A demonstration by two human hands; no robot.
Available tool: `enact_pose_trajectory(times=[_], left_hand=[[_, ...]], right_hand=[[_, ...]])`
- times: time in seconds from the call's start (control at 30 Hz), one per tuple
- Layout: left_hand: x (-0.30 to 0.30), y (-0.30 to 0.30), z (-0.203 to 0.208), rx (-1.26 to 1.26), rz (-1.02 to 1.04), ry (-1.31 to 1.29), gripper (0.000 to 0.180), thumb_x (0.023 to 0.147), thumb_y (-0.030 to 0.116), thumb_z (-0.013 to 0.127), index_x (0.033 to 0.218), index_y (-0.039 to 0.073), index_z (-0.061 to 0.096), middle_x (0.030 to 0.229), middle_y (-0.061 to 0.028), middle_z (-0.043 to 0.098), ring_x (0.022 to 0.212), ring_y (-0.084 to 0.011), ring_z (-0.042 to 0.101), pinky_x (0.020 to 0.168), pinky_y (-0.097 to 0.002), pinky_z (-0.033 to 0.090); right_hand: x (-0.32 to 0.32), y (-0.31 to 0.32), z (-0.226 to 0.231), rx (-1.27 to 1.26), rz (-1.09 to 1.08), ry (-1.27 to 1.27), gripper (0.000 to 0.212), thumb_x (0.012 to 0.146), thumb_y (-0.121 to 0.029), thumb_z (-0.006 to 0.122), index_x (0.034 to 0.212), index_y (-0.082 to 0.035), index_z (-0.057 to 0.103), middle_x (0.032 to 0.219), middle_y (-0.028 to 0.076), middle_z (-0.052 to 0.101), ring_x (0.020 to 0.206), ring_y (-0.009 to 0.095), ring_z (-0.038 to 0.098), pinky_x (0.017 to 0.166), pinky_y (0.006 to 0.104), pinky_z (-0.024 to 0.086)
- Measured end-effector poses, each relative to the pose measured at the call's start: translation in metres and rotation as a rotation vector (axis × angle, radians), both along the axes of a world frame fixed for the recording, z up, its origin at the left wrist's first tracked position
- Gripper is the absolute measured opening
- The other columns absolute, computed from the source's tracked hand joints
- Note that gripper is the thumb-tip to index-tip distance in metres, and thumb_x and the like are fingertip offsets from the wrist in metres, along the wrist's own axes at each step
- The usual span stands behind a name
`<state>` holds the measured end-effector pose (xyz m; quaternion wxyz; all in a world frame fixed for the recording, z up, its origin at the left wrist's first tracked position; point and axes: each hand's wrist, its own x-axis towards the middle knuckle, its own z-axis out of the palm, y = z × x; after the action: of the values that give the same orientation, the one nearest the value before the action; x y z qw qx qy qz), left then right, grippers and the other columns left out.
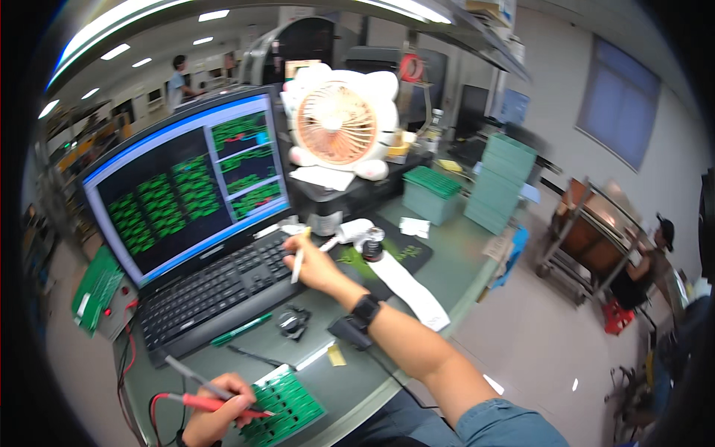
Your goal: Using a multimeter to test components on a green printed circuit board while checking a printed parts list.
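Note:
At the lower left my left hand (223, 410) is closed round a red test probe (205, 403), and a grey pen-shaped tool (195, 376) sticks up from the same grip. The probe's tip reaches over a green circuit board panel (294, 402) lying near the table's front edge. My right hand (313, 264) is stretched forward at the right end of the black keyboard (216, 294). A thin white pen-like stick (298, 266) points down from its closed fingers. Motion blurs that hand a little, and whether it touches a key cannot be told.
A monitor (186, 186) with green board patterns stands behind the keyboard. A cat-shaped fan (339, 123), a small dark-capped bottle (372, 246), a paper strip (406, 290), a green pen (242, 329) and green trays (500, 182) surround the work area. Cables hang at the left.

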<state>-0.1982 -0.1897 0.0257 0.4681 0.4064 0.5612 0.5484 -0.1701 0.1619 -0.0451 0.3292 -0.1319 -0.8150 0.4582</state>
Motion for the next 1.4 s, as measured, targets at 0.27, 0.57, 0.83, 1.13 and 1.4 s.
enact_pose_trajectory(times=[0.27,0.57,0.83,1.13,1.4], left_hand=[[0.015,0.015,0.014,-0.016,0.117,0.099,0.011,0.088,0.011,0.054,0.080,0.005,0.049,0.079,-0.0025,0.044,0.052,-0.0069,0.040,0.045,-0.0197,0.030],[0.011,0.010,0.010,-0.008,0.092,0.123,0.008,0.089,0.010,0.052,0.085,0.004,0.052,0.084,-0.0037,0.047,0.055,-0.0085,0.043,0.049,-0.0202,0.034],[0.012,0.012,0.013,-0.032,0.101,0.149,0.007,0.090,0.011,0.053,0.086,0.004,0.053,0.084,-0.0037,0.048,0.058,-0.0082,0.044,0.051,-0.0209,0.035],[0.000,0.015,0.001,0.013,0.051,-0.004,0.018,0.087,0.018,0.060,0.088,0.001,0.056,0.076,-0.0045,0.057,0.057,-0.0076,0.053,0.048,-0.0209,0.041],[-0.001,0.005,0.011,-0.105,-0.017,0.002,0.020,0.092,0.024,0.058,0.094,0.005,0.058,0.079,0.0002,0.058,0.064,-0.0034,0.053,0.053,-0.0178,0.043]], right_hand=[[0.009,-0.003,-0.006,0.182,-0.081,0.002,0.025,0.084,-0.007,0.060,0.105,-0.005,0.046,0.101,0.018,0.057,0.103,0.038,0.051,0.086,0.0443,0.042],[0.015,-0.033,0.009,0.513,-0.222,0.063,0.012,0.086,-0.019,0.062,0.093,-0.011,0.056,0.088,0.007,0.064,0.099,0.028,0.057,0.093,0.0551,0.036],[0.024,-0.038,0.022,0.405,-0.198,0.004,0.031,0.091,-0.035,0.054,0.106,-0.007,0.054,0.093,0.013,0.065,0.102,0.028,0.057,0.093,0.0448,0.037],[0.036,0.007,0.033,-0.069,-0.138,0.055,0.022,0.096,-0.025,0.048,0.107,-0.007,0.055,0.087,0.009,0.071,0.082,0.018,0.067,0.073,0.0313,0.049],[0.011,0.001,0.026,0.438,0.046,0.045,0.009,0.092,-0.013,0.052,0.093,-0.006,0.057,0.085,0.010,0.066,0.078,0.028,0.064,0.067,0.0367,0.049]])
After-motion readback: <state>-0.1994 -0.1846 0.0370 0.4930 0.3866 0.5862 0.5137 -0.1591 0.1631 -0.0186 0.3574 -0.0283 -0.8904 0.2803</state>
